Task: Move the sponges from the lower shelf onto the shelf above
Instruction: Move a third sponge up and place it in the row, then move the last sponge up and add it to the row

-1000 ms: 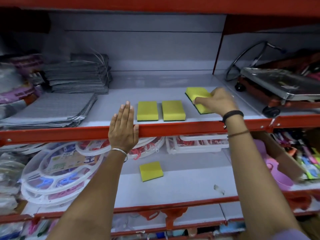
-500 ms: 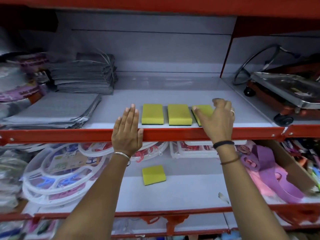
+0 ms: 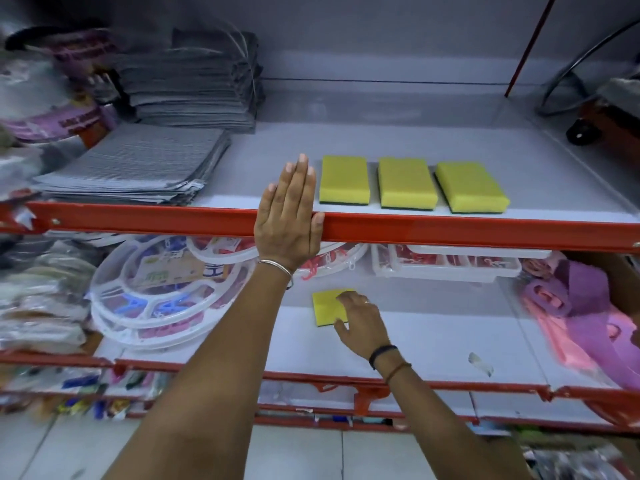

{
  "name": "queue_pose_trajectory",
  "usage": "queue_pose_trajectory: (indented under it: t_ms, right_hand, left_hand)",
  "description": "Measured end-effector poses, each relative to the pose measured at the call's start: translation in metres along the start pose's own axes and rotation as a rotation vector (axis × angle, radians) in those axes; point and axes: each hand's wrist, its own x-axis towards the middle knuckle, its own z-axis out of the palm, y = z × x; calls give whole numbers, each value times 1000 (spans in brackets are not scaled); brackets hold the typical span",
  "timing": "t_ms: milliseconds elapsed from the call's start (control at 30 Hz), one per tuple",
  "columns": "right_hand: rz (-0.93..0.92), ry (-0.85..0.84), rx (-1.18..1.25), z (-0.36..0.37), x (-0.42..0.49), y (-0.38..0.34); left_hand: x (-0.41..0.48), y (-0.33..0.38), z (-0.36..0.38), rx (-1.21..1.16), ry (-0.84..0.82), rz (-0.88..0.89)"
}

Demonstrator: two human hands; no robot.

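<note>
Right hand (image 3: pixel 360 323) is now reaching the last sponge (image 3: pixel 327 306) on the lower shelf (image 3: pixel 433 341).
Having left the third sponge (image 3: pixel 471 187) above, its fingers are closing loosely around this one; left hand (image 3: pixel 289 216) is staying flat, spread.

L hand (image 3: pixel 289 216) flat, palm down, fingers straight & pressed together, pointing up and away; thumb tucked along the side. Wrist bent back a bit, thin metal bangle on it. L forearm runs up from bottom-left, nearly straight. R hand (image 3: pixel 360 322) lower and closer in, palm down, fingers curled and slightly spread, thumb out to the left, not closed on anything that I can tell. Ring on one R finger. R wrist has a dark band plus a thin brown cord. R forearm comes up from bottom-right, angled inward.
</note>
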Motion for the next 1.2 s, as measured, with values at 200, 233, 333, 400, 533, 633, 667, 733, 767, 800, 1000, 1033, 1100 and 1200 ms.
queue_pose_trajectory:
  t_ms: [200,233,333,400,533,633,667,733,767,800,1000,1033,1100,1200]
  right_hand:
    - [106,-247,-192,34,3,5]
    - [113,-213,-215,35,-2,3]
    - [121,-156,-269,38,-15,1]
    - [148,-203,-266,39,-19,2]
    - [176,-305,-299,31,-17,5]
    - [204,-228,-245,7,-22,-1]
    - [218,-204,-207,-4,-25,-4]
    - [262,-165,-86,-32,-33,-10]
    - [289,-151,-23,-47,-38,-13]
    - [309,-143,20,-64,-43,-17]
    - [301,-123,75,-169,-72,-33]
    - [299,-116,89,-186,-77,-36]
    - [293,-102,117,-217,-86,-42]
    - [254,-23,154,-255,-90,-45]
  left_hand:
    - [1,0,-2,-4,-12,-3]
    - [2,1,-3,-6,-20,-3]
    - [3,2,-5,-12,-38,-4]
    - [3,2,-6,-13,-43,-10]
    - [4,2,-9,-23,-68,-17]
    - [6,2,-12,-33,-103,-27]
    - [7,2,-13,-33,-116,-27]
    - [8,3,-16,-34,-150,-31]
    - [8,3,-16,-39,-164,-35]
    - [9,3,-17,-46,-177,-40]
    - [12,3,-25,-89,-268,-62]
    - [13,4,-27,-101,-288,-70]
    - [14,4,-29,-121,-323,-83]
    - [14,4,-31,-134,-352,-93]
